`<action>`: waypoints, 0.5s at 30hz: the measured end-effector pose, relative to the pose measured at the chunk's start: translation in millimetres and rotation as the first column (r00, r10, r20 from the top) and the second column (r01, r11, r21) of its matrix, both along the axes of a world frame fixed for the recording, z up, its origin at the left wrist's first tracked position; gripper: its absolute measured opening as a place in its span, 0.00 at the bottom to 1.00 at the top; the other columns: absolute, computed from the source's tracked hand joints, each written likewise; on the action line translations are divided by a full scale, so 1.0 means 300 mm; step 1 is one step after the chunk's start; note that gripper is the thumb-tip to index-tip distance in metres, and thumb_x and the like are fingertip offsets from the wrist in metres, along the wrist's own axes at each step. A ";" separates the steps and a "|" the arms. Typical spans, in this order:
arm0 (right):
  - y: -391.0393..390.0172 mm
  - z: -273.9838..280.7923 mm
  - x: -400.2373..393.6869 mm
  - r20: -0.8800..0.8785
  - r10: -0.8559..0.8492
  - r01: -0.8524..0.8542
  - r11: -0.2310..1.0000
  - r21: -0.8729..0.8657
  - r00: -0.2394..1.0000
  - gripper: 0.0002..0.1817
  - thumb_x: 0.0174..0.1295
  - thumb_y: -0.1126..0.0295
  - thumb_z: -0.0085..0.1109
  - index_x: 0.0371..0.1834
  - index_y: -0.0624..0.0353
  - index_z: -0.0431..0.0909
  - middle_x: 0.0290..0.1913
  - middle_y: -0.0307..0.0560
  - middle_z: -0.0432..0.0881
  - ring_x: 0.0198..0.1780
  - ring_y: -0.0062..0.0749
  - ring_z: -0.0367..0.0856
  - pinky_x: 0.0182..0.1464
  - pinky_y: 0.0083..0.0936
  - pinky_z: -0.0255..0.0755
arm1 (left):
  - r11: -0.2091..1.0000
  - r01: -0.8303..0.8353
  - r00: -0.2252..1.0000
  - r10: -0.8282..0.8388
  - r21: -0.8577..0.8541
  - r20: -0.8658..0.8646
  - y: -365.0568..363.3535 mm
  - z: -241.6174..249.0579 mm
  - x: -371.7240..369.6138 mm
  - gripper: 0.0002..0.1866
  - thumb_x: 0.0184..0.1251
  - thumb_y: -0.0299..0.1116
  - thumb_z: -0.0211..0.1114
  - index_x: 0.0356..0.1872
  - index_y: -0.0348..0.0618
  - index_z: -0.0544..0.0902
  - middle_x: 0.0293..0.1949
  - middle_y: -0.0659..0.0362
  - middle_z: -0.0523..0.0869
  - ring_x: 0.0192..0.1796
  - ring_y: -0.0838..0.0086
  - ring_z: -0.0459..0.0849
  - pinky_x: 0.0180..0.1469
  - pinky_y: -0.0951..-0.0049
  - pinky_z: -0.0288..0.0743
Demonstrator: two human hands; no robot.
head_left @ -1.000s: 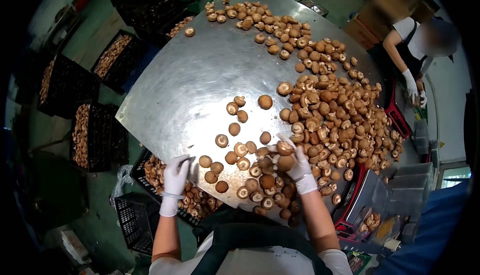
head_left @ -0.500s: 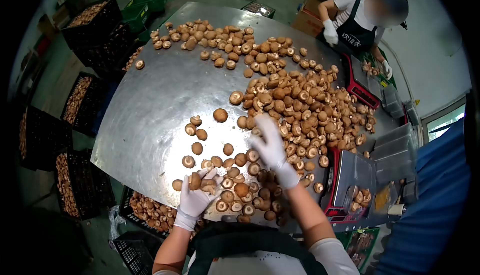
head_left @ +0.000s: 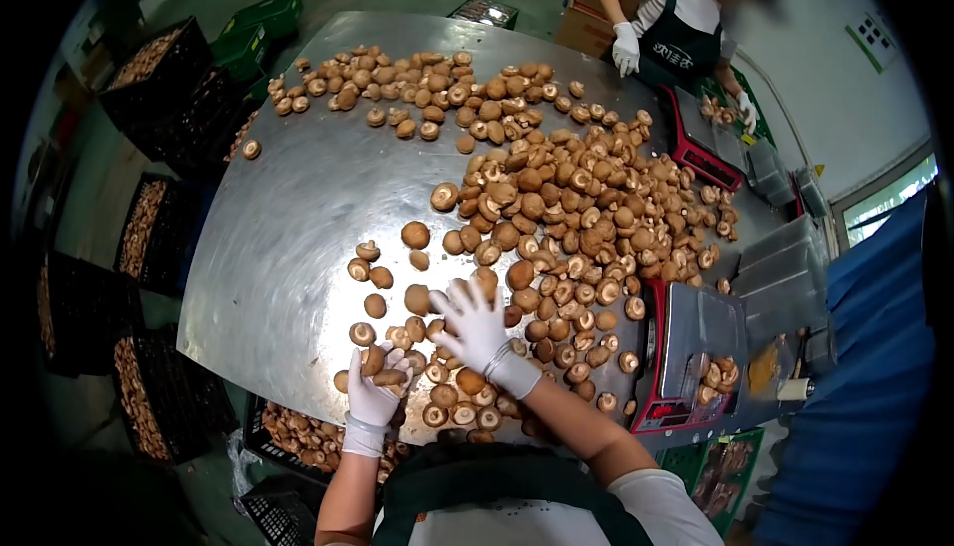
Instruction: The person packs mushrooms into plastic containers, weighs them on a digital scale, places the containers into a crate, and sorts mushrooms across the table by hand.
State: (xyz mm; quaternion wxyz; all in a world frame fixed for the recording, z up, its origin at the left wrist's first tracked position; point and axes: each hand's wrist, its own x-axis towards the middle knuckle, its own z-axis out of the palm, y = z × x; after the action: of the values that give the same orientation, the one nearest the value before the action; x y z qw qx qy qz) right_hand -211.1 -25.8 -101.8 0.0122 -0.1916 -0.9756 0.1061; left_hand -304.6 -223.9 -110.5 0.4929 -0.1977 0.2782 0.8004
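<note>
My left hand (head_left: pixel 374 399), in a white glove, is curled palm up around a couple of brown mushrooms (head_left: pixel 389 377) near the table's front edge. White-gloved too, my right hand (head_left: pixel 475 329) lies with fingers spread over the loose mushrooms just right of it, touching or just above them; what is under its palm is hidden. Scattered mushrooms (head_left: pixel 464 414) surround both hands, some cap up and some stem up. A large heap of mushrooms (head_left: pixel 596 208) covers the middle and right of the metal table (head_left: pixel 268 258).
At right a red scale (head_left: pixel 651 412) bears a clear box of mushrooms (head_left: pixel 717 377), beside stacked clear boxes (head_left: pixel 780 268). Another red scale (head_left: pixel 701 163) stands near a co-worker (head_left: pixel 676 39) across the table. Black crates of mushrooms (head_left: pixel 144 223) line the left; one crate (head_left: pixel 298 437) sits below the front edge.
My right hand has come left and nearer from the heap's edge, its fingers now spread over the loose mushrooms. The left hand still holds mushrooms. The whole view has shifted slightly.
</note>
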 end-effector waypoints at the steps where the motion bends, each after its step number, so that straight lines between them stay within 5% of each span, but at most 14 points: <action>1: -0.052 -0.004 0.003 -0.001 0.070 -0.070 0.997 -0.021 0.998 0.37 0.62 0.39 0.46 0.73 0.38 0.56 0.73 0.50 0.57 0.74 0.52 0.50 0.67 0.69 0.40 | 0.999 0.001 1.000 -0.001 -0.035 -0.020 0.002 -0.008 -0.008 0.31 0.67 0.62 0.49 0.49 0.40 0.75 0.40 0.54 0.82 0.40 0.66 0.79 0.48 0.64 0.75; 6: -0.158 -0.009 0.106 -0.062 0.253 -0.259 0.955 -0.142 0.965 0.38 0.61 0.45 0.51 0.73 0.46 0.56 0.72 0.55 0.57 0.71 0.59 0.55 0.68 0.55 0.50 | 0.996 0.013 0.997 -0.020 -0.093 -0.068 -0.039 -0.010 -0.043 0.34 0.67 0.65 0.48 0.52 0.41 0.75 0.37 0.56 0.81 0.36 0.69 0.78 0.43 0.68 0.75; 9: -0.132 0.015 0.177 -0.185 0.368 -0.395 0.907 -0.142 0.911 0.34 0.61 0.46 0.53 0.68 0.50 0.64 0.67 0.55 0.65 0.67 0.55 0.62 0.65 0.47 0.59 | 0.994 -0.004 0.996 -0.006 -0.109 -0.088 -0.079 0.024 -0.039 0.35 0.67 0.65 0.47 0.56 0.40 0.74 0.39 0.55 0.81 0.36 0.70 0.78 0.44 0.69 0.75; 11: -0.067 0.025 0.179 -0.303 0.323 -0.417 0.845 -0.336 0.897 0.28 0.60 0.49 0.54 0.58 0.55 0.74 0.59 0.53 0.75 0.58 0.48 0.73 0.57 0.39 0.69 | 0.992 0.004 0.985 -0.025 -0.124 -0.172 -0.107 0.020 -0.039 0.32 0.71 0.59 0.46 0.59 0.41 0.72 0.45 0.54 0.80 0.38 0.71 0.78 0.45 0.70 0.74; 12: -0.006 0.088 0.151 -0.147 0.241 -0.282 0.825 -0.489 0.959 0.21 0.60 0.54 0.56 0.48 0.59 0.78 0.48 0.50 0.81 0.47 0.41 0.80 0.49 0.35 0.74 | 0.991 0.007 0.976 -0.036 -0.131 -0.215 -0.120 0.018 -0.038 0.30 0.72 0.56 0.46 0.61 0.41 0.71 0.48 0.53 0.80 0.39 0.71 0.78 0.45 0.70 0.74; 13: 0.031 0.074 0.153 -0.361 0.047 -0.218 0.866 -0.450 0.932 0.17 0.61 0.59 0.55 0.46 0.59 0.79 0.43 0.49 0.82 0.44 0.40 0.80 0.48 0.33 0.74 | 0.997 0.011 0.977 -0.026 -0.074 -0.213 -0.134 0.014 -0.038 0.25 0.74 0.49 0.47 0.62 0.43 0.69 0.51 0.54 0.80 0.40 0.71 0.79 0.45 0.70 0.74; 14: 0.071 0.064 0.155 -0.387 -0.047 -0.105 0.926 -0.362 0.921 0.14 0.60 0.63 0.55 0.44 0.58 0.79 0.41 0.50 0.82 0.43 0.40 0.80 0.47 0.32 0.74 | 0.997 0.006 0.976 -0.022 -0.075 -0.215 -0.139 0.007 -0.034 0.25 0.74 0.49 0.47 0.62 0.43 0.69 0.51 0.54 0.80 0.40 0.71 0.79 0.45 0.70 0.74; 15: 0.129 0.100 0.133 -0.196 -0.143 0.036 0.885 -0.464 0.970 0.13 0.60 0.64 0.56 0.44 0.56 0.80 0.43 0.49 0.82 0.45 0.41 0.80 0.49 0.31 0.74 | 0.997 -0.001 0.969 -0.018 -0.076 -0.247 -0.141 -0.003 -0.030 0.24 0.73 0.46 0.48 0.63 0.44 0.68 0.52 0.54 0.79 0.41 0.71 0.79 0.46 0.70 0.74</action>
State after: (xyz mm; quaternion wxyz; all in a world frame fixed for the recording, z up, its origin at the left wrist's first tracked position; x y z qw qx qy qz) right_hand -171.1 12.9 -71.8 0.0820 -0.2210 -0.9055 0.3527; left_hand -313.6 -266.1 -111.3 0.4499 -0.1134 0.3683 0.8056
